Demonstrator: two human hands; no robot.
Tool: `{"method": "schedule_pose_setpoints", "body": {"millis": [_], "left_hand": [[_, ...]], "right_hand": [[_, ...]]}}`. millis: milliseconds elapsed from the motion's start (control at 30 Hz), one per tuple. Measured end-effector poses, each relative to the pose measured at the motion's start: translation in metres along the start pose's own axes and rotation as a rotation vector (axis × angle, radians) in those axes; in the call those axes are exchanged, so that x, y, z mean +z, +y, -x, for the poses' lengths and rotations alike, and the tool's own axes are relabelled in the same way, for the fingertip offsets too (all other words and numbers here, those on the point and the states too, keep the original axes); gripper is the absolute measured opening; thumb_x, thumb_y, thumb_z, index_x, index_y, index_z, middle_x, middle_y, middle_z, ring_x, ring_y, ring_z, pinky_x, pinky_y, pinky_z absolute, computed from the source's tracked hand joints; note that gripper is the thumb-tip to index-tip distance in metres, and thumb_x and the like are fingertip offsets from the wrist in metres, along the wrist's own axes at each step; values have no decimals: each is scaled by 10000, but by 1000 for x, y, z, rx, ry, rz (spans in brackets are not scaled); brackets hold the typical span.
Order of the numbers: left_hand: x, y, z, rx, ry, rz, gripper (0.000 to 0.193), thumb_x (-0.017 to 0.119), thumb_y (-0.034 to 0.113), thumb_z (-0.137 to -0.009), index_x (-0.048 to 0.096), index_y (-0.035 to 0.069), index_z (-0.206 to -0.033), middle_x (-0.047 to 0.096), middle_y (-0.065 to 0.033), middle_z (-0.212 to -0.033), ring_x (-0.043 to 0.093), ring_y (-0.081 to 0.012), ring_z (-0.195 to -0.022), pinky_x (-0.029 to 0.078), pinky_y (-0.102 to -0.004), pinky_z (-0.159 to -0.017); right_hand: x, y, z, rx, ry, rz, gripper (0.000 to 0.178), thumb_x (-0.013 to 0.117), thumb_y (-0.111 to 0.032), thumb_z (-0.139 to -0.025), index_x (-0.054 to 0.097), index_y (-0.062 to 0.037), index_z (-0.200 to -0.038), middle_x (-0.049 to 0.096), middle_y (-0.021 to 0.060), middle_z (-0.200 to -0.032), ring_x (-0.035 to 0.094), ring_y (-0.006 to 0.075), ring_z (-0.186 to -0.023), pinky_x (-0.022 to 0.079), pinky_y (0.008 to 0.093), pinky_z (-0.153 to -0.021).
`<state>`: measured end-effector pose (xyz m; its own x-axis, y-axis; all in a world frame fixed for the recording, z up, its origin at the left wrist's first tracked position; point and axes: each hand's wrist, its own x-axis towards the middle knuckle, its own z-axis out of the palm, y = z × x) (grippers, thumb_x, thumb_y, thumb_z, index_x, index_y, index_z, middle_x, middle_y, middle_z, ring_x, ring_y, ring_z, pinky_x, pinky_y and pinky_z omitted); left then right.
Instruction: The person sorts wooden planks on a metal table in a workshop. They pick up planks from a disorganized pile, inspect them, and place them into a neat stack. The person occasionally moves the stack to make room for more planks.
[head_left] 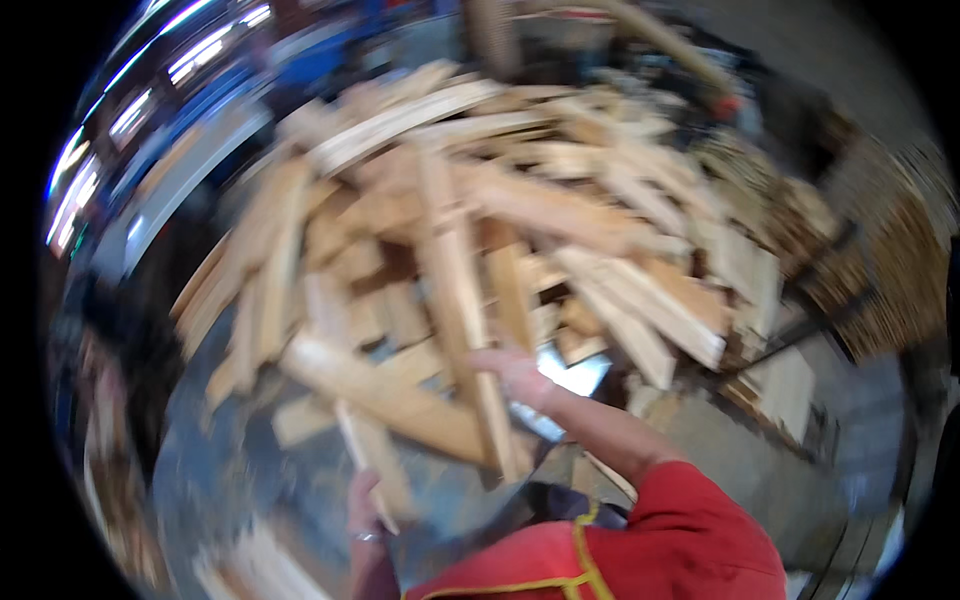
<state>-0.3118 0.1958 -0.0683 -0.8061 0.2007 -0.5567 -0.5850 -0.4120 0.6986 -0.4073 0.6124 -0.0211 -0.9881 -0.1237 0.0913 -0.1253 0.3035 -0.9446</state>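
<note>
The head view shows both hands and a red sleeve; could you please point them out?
Left hand (365, 501), head view: its middle.
Right hand (518, 376), head view: its middle.
Red sleeve (692, 520), head view: its middle.

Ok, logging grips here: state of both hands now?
Left hand: closed on a narrow pale wooden strip.
Right hand: closed on a long light-brown wooden board.

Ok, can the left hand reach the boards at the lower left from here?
Probably yes: only tabletop shows between the left hand and those boards, though the hand seems to hold a wood strip.
</note>
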Motion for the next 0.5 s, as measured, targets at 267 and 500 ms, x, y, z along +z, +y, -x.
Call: {"method": "schedule_pose_setpoints", "body": {"millis": [267, 500], "left_hand": [[-72, -112, 214, 183, -26, 391, 607, 634, 173, -932, 496, -63, -1473, 681, -233, -1286, 704, -378, -1170, 569, -525, -1056], [-100, -121, 257, 335, 384, 180, 438, 628, 175, -971, 582, 3, -1371, 715, -118, -1101, 731, -273, -970, 616, -431, -876]], "right_hand": [[171, -83, 115, 364, 209, -795, 896, 713, -113, -891, 252, -86, -1659, 618, 112, -1222, 627, 188, -1038, 536, 327, -866], [277, -146, 130, 137, -489, 441, 1058, 823, -275, -748, 289, -64, -1637, 499, 271, -1531, 563, 446, -1345, 482, 459, -1106]]}}
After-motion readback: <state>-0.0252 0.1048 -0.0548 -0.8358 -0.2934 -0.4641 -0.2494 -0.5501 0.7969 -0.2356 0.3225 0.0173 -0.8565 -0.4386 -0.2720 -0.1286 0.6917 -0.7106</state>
